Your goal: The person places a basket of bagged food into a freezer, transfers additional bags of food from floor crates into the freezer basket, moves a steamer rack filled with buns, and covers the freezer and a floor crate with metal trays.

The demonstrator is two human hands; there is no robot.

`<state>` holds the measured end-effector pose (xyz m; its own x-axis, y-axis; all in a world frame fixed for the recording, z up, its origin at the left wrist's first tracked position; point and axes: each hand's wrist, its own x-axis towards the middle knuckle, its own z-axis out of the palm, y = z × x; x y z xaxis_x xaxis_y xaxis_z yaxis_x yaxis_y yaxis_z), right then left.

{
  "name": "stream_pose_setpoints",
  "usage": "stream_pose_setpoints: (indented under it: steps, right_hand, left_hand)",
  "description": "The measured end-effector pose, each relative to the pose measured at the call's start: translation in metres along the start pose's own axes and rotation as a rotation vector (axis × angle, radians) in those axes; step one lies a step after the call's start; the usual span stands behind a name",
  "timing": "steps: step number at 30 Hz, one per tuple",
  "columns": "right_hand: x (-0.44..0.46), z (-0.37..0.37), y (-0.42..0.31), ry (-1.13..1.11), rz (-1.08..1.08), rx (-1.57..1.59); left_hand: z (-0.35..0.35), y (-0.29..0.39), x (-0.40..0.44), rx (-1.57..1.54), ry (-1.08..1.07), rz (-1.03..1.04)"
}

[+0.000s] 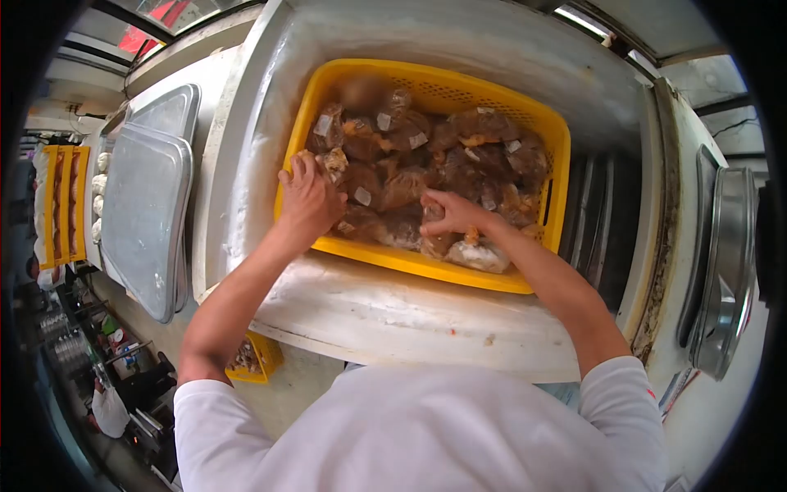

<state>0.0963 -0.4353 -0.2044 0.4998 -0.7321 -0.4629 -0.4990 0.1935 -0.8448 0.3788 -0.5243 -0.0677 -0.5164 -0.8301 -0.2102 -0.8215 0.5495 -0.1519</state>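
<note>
A yellow plastic basket [561, 176] sits inside a frosty white chest, filled with several clear bags of brown food [407, 187], many bearing small white labels. At the basket's left side, my left hand [311, 195] rests over the bags near the rim, fingers bent; whether it grips one is hidden. My right hand [451, 215] is at the lower middle, thumb and fingers closed around the top of a clear bag [437, 243]. Just right of that, a whitish frosted bag [478, 256] lies against the near wall of the basket.
Grey metal lids [147, 209] lie on the left ledge. Dark metal racks [598, 217] show right of the basket, and a steel pan [725, 275] stands at the far right. Another yellow basket [262, 361] is on the floor. At lower left is a person [110, 410].
</note>
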Motion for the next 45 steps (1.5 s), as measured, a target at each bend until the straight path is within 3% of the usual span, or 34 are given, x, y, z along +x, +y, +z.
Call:
stream_pose_setpoints:
  steps: [1,3,4,5,7,8,10,11,13,14,15,16,17,19,20,22,23,25,27,29,31,33,35,36,37,38,39,41,42,43,44,45]
  right_hand:
    - [-0.002,-0.008,-0.009,0.167,-0.027,0.053]
    - [0.009,-0.008,0.011,0.298,0.003,0.177]
    - [0.011,-0.008,0.011,0.421,0.018,0.301]
    - [0.012,-0.009,0.012,0.430,0.021,0.299]
    - [0.010,-0.014,0.001,0.502,0.198,0.632]
    - [0.005,-0.014,0.002,0.511,0.198,0.629]
    - [-0.011,-0.012,0.006,0.343,0.177,0.887]
    - [-0.019,-0.012,0.007,0.281,0.172,0.971]
    - [-0.040,-0.022,0.008,0.080,0.133,0.109]
    - [-0.046,-0.013,0.013,0.071,0.125,0.118]
    - [-0.050,-0.003,0.026,0.032,-0.018,-0.300]
    - [-0.050,0.005,0.033,0.001,-0.161,-0.716]
    - [-0.052,0.007,0.021,0.006,-0.161,-0.705]
    - [-0.050,0.007,-0.025,-0.155,0.072,-0.793]
    - [-0.038,0.011,-0.033,-0.153,0.067,-0.791]
    - [-0.018,0.013,-0.046,-0.401,0.213,-0.785]
    - [-0.014,0.020,-0.041,-0.397,0.209,-0.786]
    - [-0.006,0.029,-0.026,-0.405,0.190,-0.709]
    - [-0.011,0.025,-0.029,-0.345,0.168,-0.667]
    - [-0.018,0.015,-0.024,-0.305,0.145,-0.642]
    - [-0.013,-0.006,-0.013,-0.130,0.097,-0.132]
    - [0.009,-0.021,-0.006,0.080,-0.149,0.052]
    - [0.021,-0.046,-0.079,0.241,-0.004,0.338]
    - [0.036,-0.051,-0.101,0.307,-0.135,0.531]
    - [0.051,-0.054,-0.121,0.371,-0.271,0.724]
    - [0.062,-0.057,-0.143,0.349,-0.316,0.931]
    - [0.068,-0.061,-0.158,0.326,-0.357,1.139]
    - [0.072,-0.071,-0.165,0.330,-0.372,1.139]
    - [0.074,-0.075,-0.165,0.325,-0.385,1.134]
    - [0.077,-0.081,-0.151,0.330,-0.381,1.137]
    - [0.073,-0.087,-0.134,0.362,-0.244,0.647]
    - [0.071,-0.087,-0.114,0.374,-0.103,0.157]
  left_hand:
    - [-0.013,0.012,0.005,-0.007,0.006,0.010]
    - [-0.027,0.037,0.011,-0.312,-0.030,0.238]
    - [-0.021,0.052,0.020,-0.450,-0.165,0.295]
    - [-0.008,0.066,0.031,-0.584,-0.301,0.351]
    - [0.034,0.090,0.050,-1.051,-0.356,0.383]
    - [0.044,0.100,0.056,-1.050,-0.353,0.391]
    - [0.049,0.109,0.065,-1.411,-0.510,0.253]
    - [0.049,0.107,0.067,-1.409,-0.505,0.247]
    - [0.027,0.095,0.064,-0.893,-0.403,0.442]
    - [0.015,0.089,0.060,-0.677,-0.420,0.383]
    - [-0.006,0.082,0.056,-0.459,-0.432,0.328]
    - [-0.018,0.066,0.047,-0.488,-0.286,0.317]
    - [-0.030,0.048,0.034,-0.518,-0.143,0.311]
    - [-0.079,0.034,0.010,-0.408,0.094,0.116]
    - [-0.074,0.025,0.008,-0.403,0.093,0.114]
    - [-0.047,0.005,0.007,-0.151,0.225,0.009]
    - [-0.012,0.000,0.007,-0.146,0.228,0.009]
    - [0.058,-0.006,0.005,0.207,0.151,-0.002]
    - [0.039,-0.002,0.005,0.061,0.139,-0.002]
    - [0.017,-0.005,0.013,-0.118,-0.012,-0.021]
    - [-0.007,-0.007,0.010,-0.163,0.087,-0.003]
    - [-0.025,-0.001,0.010,-0.204,0.176,0.031]
    - [-0.038,0.011,0.016,-0.728,0.130,0.125]
    - [-0.039,0.014,0.022,-0.726,0.134,0.125]
    - [-0.041,0.016,0.032,-0.922,0.114,0.107]
    - [-0.043,0.016,0.043,-1.117,0.091,0.093]
    - [-0.048,0.011,0.054,-1.113,0.090,0.100]
    - [-0.055,-0.002,0.075,-0.885,0.410,0.044]
    - [-0.050,-0.005,0.086,-0.888,0.402,0.049]
    - [-0.038,-0.007,0.099,-0.622,0.389,-0.026]
    - [-0.025,-0.008,0.109,-0.357,0.373,-0.100]
    - [-0.001,-0.011,0.118,-0.363,0.368,-0.098]
